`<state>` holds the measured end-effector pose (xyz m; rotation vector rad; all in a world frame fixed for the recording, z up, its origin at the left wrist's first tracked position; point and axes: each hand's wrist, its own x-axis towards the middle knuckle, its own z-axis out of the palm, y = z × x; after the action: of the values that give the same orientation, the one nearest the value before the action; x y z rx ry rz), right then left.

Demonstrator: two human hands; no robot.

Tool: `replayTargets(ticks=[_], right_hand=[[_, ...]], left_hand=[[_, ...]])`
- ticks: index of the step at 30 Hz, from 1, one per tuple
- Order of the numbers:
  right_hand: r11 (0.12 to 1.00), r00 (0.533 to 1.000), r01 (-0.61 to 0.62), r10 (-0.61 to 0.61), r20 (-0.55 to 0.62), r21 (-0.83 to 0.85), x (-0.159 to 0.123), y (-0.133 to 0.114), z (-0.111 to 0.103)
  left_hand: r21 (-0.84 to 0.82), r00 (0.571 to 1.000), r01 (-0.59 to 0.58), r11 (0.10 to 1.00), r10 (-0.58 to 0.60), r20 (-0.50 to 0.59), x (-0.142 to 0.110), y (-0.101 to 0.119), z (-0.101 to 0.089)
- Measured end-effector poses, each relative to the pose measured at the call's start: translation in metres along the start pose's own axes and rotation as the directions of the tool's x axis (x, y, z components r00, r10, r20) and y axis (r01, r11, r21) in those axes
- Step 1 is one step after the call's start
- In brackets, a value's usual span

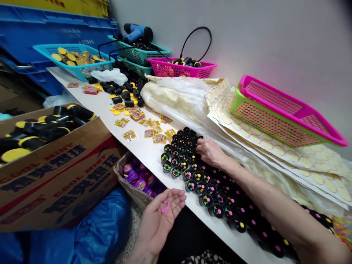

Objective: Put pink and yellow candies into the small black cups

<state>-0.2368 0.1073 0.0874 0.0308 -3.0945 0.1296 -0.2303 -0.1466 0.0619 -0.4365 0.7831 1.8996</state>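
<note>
My left hand point(162, 220) is held palm up at the table's near edge, cupped around several small round pink pieces point(165, 209) lying on the palm. Over the far part of the tightly packed black cups point(191, 186) is my right hand point(210, 152), its fingers pinched together. Whatever those fingertips hold is hidden. The cups stand upright in rows along the table. Many contain small pink, yellow, blue and green pieces; nearer me, many show a pink one.
Small printed packets point(160, 138) and black tubes point(126, 96) litter the far table. Label sheets point(255, 141) lie beneath a pink-and-green basket point(280, 113). A cardboard box of black tubes point(79, 146) stands left; a box of purple containers point(132, 190) sits below the edge.
</note>
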Motion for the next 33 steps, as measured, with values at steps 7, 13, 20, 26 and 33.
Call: replayTargets(ticks=[7, 13, 20, 26, 33], right_hand=[[0.937, 0.992, -0.118, 0.127, -0.003, 0.330, -0.004, 0.008, 0.003], [0.893, 0.976, -0.139, 0.196, -0.092, 0.429, -0.013, 0.014, -0.006], [0.886, 0.945, 0.035, 0.121, -0.304, 0.462, -0.032, -0.038, -0.028], [0.780, 0.935, 0.355, -0.291, -0.203, 0.516, -0.068, -0.121, -0.023], [0.899, 0.933, 0.351, -0.312, -0.179, 0.263, -0.076, -0.137, 0.001]], left_hand=[[-0.028, 1.000, 0.001, 1.000, -0.001, 0.000, -0.005, 0.001, 0.004], [-0.035, 0.999, -0.009, 0.999, 0.010, 0.042, -0.008, -0.001, -0.001], [-0.188, 0.973, -0.020, 0.982, 0.062, 0.220, -0.011, -0.002, 0.001], [-0.342, 0.922, 0.016, 0.939, 0.118, 0.368, -0.022, -0.006, 0.008], [-0.353, 0.910, 0.023, 0.935, 0.127, 0.394, -0.032, -0.009, 0.010]])
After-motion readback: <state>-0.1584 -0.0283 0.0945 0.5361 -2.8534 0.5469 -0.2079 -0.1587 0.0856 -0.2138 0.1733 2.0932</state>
